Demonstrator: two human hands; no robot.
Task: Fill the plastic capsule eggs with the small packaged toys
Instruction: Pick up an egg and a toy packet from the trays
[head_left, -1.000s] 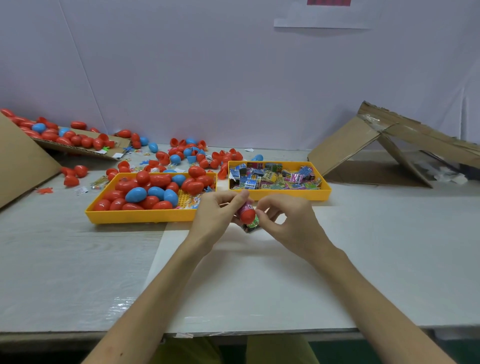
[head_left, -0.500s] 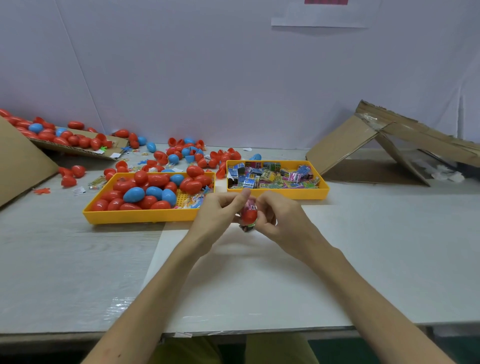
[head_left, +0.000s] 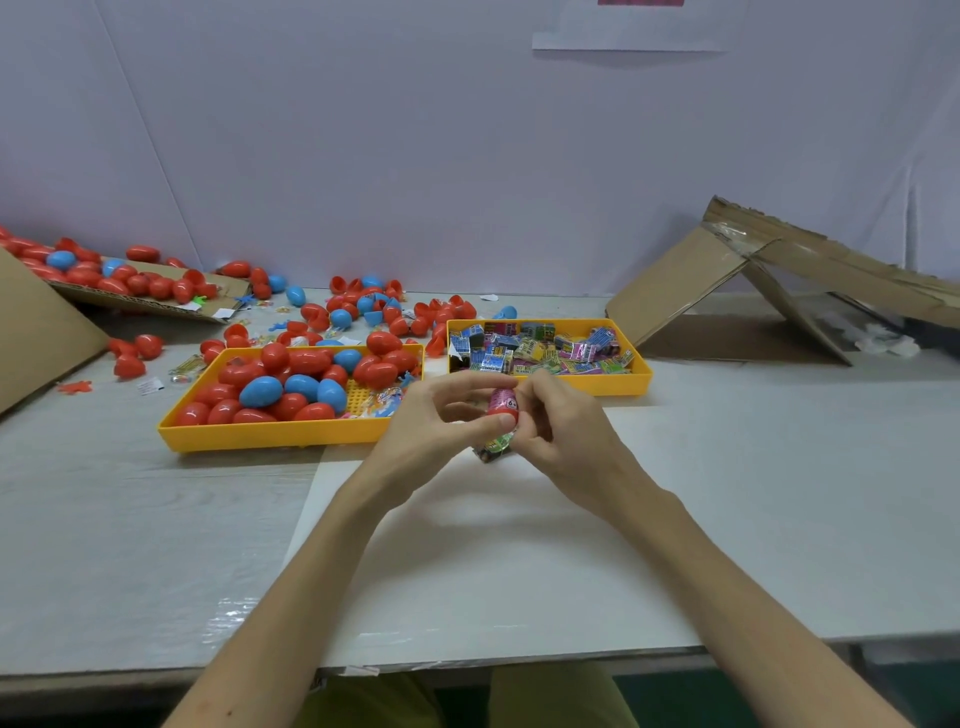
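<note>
**At frame centre: one red capsule egg (head_left: 501, 411), pinched from both sides**

Just above the bench (head_left: 779, 493), the left hand (head_left: 436, 423) and the right hand (head_left: 563, 434) curl their fingertips around the egg. A pink packaged toy (head_left: 503, 396) pokes from its top and a green packet (head_left: 496, 446) shows beneath. Behind, left of centre, a yellow tray (head_left: 260, 440) holds red and blue eggs. Just right of it, a second yellow tray (head_left: 640, 382) holds more packets. Folded cardboard (head_left: 675, 280) leans at upper right.
</note>
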